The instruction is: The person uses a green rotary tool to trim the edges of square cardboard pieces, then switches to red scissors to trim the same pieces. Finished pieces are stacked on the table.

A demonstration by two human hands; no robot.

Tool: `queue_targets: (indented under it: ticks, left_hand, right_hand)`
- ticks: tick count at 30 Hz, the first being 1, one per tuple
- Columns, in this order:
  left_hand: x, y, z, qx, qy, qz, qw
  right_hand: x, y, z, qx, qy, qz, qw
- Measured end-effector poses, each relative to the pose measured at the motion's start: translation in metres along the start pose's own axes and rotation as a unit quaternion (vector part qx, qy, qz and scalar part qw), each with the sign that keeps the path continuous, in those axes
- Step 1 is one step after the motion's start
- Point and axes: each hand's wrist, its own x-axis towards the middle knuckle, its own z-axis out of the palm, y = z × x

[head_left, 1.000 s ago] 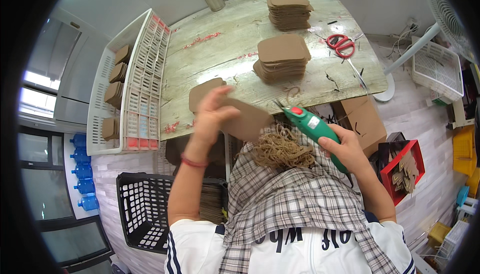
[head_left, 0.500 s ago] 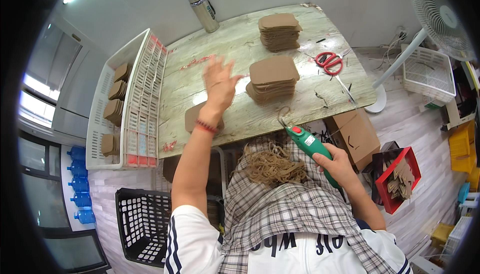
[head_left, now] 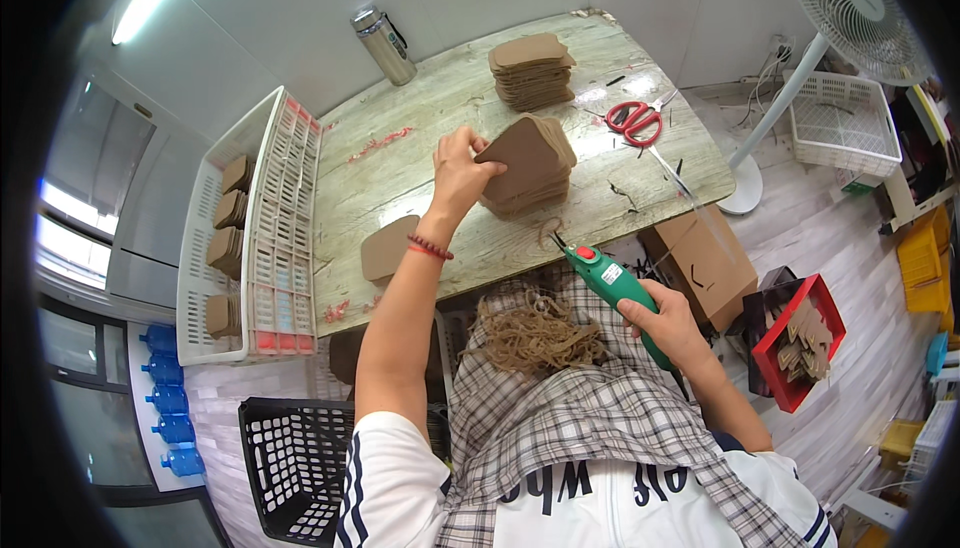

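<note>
The left hand (head_left: 458,170) reaches up to frame centre, fingers pinched shut; the right hand (head_left: 660,320), lower right, stays fisted.

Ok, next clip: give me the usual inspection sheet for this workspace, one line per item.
Surface: pale wood-grain table, scattered with small scraps.
Job's things: left hand grips the top brown card piece of the near stack; right hand holds a green hand tool.
Clutter: second card stack, red scissors, metal flask, one loose card piece, bundle of brown twine on the lap.
Grippers: both hands closed on what they hold.
Cables: wires at the wall behind the fan.
Surroundings: white crate with card stacks, black basket, cardboard box, red bin.
</note>
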Motion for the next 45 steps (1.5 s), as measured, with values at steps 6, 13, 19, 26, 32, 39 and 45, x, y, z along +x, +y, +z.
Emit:
queue_targets:
  ticks: [6, 13, 19, 26, 32, 39, 45]
  left_hand:
    - [-0.045, 0.042, -0.017, -0.545, 0.106, -0.169, 0.814]
    - [-0.100, 0.059, 0.014, -0.784, 0.195, -0.254, 0.532]
    - [-0.108, 0.069, 0.030, -0.791, 0.198, -0.222, 0.535]
    - [-0.113, 0.072, 0.048, -0.781, 0.175, -0.213, 0.560]
    - [-0.123, 0.082, 0.056, -0.762, 0.142, -0.227, 0.590]
    - [-0.139, 0.091, 0.062, -0.757, 0.084, -0.246, 0.599]
    - [-0.150, 0.080, 0.053, -0.723, 0.039, -0.251, 0.643]
  right_hand:
    - [-0.002, -0.006, 0.006, 0.011, 0.016, -0.014, 1.000]
    - [-0.004, -0.023, 0.020, -0.015, 0.043, -0.058, 0.997]
    - [-0.009, -0.029, 0.025, -0.006, 0.047, -0.060, 0.997]
    - [-0.010, -0.029, 0.025, 0.001, 0.056, -0.068, 0.996]
    - [-0.007, -0.033, 0.022, 0.003, 0.069, -0.060, 0.996]
    - [-0.002, -0.045, 0.018, 0.015, 0.088, -0.054, 0.995]
    - [-0.006, -0.052, 0.004, 0.030, 0.047, -0.042, 0.998]
